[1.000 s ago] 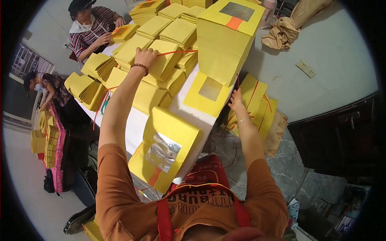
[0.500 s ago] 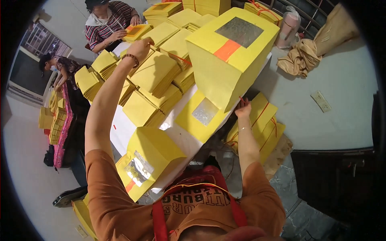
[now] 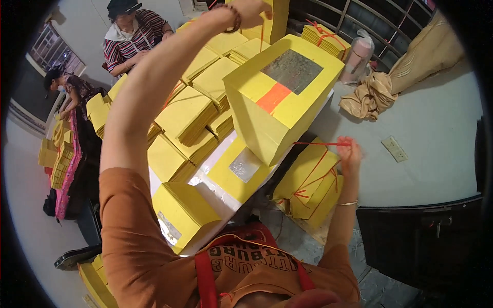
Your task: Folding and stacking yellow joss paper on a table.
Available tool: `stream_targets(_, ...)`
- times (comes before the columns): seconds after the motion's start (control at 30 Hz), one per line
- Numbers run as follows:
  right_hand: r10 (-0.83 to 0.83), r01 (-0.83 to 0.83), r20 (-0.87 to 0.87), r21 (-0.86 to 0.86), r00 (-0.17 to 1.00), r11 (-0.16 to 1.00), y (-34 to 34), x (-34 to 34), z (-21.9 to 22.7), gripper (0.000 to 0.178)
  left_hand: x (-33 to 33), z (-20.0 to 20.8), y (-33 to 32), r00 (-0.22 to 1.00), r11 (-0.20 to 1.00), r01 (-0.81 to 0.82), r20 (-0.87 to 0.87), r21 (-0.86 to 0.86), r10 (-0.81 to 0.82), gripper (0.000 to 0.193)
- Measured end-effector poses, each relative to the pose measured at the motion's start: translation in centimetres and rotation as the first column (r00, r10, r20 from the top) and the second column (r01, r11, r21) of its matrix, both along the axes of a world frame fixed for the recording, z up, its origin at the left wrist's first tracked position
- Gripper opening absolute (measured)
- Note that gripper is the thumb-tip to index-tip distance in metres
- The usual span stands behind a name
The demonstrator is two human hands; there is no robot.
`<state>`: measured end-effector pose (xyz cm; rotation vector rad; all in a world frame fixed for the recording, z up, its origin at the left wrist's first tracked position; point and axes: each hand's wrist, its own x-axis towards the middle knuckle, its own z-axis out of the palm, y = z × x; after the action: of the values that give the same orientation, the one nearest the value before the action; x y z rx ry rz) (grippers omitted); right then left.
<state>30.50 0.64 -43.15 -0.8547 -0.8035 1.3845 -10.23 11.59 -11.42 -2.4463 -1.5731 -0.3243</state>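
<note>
A tall stack of yellow paper sheets stands on the table, topped with a silver square and an orange strip. From its lower right side a red string stretches taut to my right hand, whose fingers are closed on it. My left hand is raised beyond the stack's far side, fingers bent down in a pinch; what they hold is too small to make out. Below that hand a thin red line runs down in front of another tall yellow stack. A yellow sheet with a silver square lies beside the tall stack's base.
Several yellow paper bundles cover the table's left. A folded yellow pile sits at its near edge. String-tied yellow bundles lie on the floor at right. A person in a striped top sits across the table; another person works farther left.
My left hand has swung up and right, from the paper bundles to beyond the tall stack. My right hand has moved outward to the right, drawing the red string away from the stack.
</note>
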Motion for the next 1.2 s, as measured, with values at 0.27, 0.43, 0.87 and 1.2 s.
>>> stream_targets(0.27, 0.311, -0.429, 0.55, 0.097, 0.775, 0.898, 4.1, -7.2, 24.5, 0.032, 7.5, 9.7, -3.5, 0.779, 0.777, 0.487, 0.6, -0.4, -0.18, 0.018)
stream_targets(0.43, 0.087, -0.48, 0.858, 0.196, 0.505, 0.855, 3.0, -16.1, 27.2, 0.023, 14.5, 6.7, -8.0, 0.882, 0.845, 0.434, 0.336, -0.311, -0.33, 0.03)
stream_targets(0.87, 0.406, -0.502, 0.445, 0.119, 0.798, 0.856, 5.2, -16.4, 25.7, 0.032, 5.8, -0.3, -4.3, 0.976, 0.989, 0.142, 0.175, -0.05, -0.131, 0.035)
stream_targets(1.2, -0.799, -0.45, 0.442, 0.859, 0.407, 0.246, 6.6, -16.3, 24.6, 0.014, 5.4, -2.7, -1.7, 0.917, 0.954, 0.298, 0.287, -0.029, -0.278, 0.035)
